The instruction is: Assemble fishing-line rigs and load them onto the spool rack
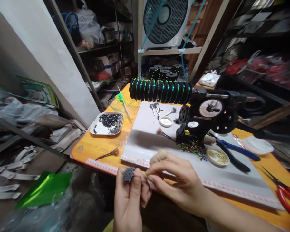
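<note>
While the left hand (pixel 130 196) pinches a cluster of small dark beads (pixel 129 174) between thumb and curled fingers, the right hand (pixel 176 180) meets it from the side, thumb and forefinger closed narrow on something fine at their tips, too small to tell. Just beyond the right knuckles lies a tan bristly tuft (pixel 159 156) on the white work mat (pixel 145 141). Farther out from the fingertips are scattered coloured beads (pixel 194 149), a small dish of gold pieces (pixel 217 156) and blue-handled pliers (pixel 234 153); well off past the left fingers sits a tray of dark beads (pixel 109 123). Done well, I judge, this wants both hands braced close together, the cluster gripped lightly and only one piece teased off at a time.
</note>
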Demonstrator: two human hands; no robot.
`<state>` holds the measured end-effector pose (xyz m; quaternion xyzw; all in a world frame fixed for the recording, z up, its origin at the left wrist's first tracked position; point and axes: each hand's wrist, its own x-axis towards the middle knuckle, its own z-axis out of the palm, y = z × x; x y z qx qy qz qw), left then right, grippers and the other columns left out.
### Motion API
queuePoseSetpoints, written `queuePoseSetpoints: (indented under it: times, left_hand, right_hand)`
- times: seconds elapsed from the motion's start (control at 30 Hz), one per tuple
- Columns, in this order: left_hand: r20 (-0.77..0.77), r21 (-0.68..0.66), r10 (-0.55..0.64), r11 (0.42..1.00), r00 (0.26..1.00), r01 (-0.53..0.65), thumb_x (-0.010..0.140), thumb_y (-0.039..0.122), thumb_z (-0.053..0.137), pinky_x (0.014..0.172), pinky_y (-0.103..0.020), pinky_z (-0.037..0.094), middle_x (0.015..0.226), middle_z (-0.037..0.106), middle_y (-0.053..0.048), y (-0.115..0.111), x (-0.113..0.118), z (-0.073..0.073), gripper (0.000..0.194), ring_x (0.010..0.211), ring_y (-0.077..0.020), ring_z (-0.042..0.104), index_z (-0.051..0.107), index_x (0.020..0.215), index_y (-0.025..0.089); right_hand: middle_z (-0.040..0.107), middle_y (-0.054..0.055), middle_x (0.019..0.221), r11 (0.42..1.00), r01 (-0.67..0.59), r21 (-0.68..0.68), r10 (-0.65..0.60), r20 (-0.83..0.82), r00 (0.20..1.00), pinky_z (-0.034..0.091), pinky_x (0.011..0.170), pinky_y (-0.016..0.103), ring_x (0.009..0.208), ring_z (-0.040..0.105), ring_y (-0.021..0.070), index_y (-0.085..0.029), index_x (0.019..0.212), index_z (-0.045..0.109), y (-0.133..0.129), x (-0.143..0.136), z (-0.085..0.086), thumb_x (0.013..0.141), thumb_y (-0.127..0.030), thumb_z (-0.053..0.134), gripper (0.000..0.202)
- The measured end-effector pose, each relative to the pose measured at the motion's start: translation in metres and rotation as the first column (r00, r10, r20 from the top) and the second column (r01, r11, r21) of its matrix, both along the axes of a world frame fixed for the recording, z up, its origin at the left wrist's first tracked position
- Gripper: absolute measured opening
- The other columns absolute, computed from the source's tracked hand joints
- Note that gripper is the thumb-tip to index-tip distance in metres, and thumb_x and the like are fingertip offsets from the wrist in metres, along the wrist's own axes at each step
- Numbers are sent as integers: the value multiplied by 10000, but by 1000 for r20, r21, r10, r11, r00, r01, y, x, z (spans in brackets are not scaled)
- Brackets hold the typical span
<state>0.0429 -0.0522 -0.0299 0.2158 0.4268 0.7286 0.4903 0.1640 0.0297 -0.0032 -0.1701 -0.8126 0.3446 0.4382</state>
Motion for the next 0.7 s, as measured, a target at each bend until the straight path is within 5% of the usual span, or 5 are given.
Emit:
queuePoseSetpoints:
  times: [0.2, 0.5, 0.7]
  left_hand:
    - [33, 138, 36, 990, 999, -40, 921, 332, 638, 478, -190, 327, 557, 448, 70, -2, -8, 1, 283, 471, -70, 420, 466, 728, 215]
    - [170, 102, -105, 991, 980, 88, 929, 338, 622, 451, -160, 264, 547, 422, 76, 0, -11, 6, 247, 444, -37, 324, 533, 757, 185]
    - [163, 126, -92, 989, 982, 72, 949, 323, 585, 470, -163, 294, 563, 428, 70, 3, -12, 2, 226, 469, -47, 318, 533, 770, 195]
  right_hand:
    - [643, 60, 818, 999, 11, 30, -11, 14, 1000, 513, 642, 227, 746, 612, 136, -146, 932, 700, 0, 1, 3, 888, -72, 624, 115]
    - [619, 58, 786, 1000, -18, -7, 19, 52, 998, 477, 587, 236, 697, 577, 134, -136, 921, 700, -2, 0, 1, 869, -68, 621, 116]
    - [610, 60, 784, 999, -16, -41, 18, 47, 999, 467, 585, 233, 694, 564, 128, -121, 906, 698, -1, 0, 1, 865, -66, 620, 104]
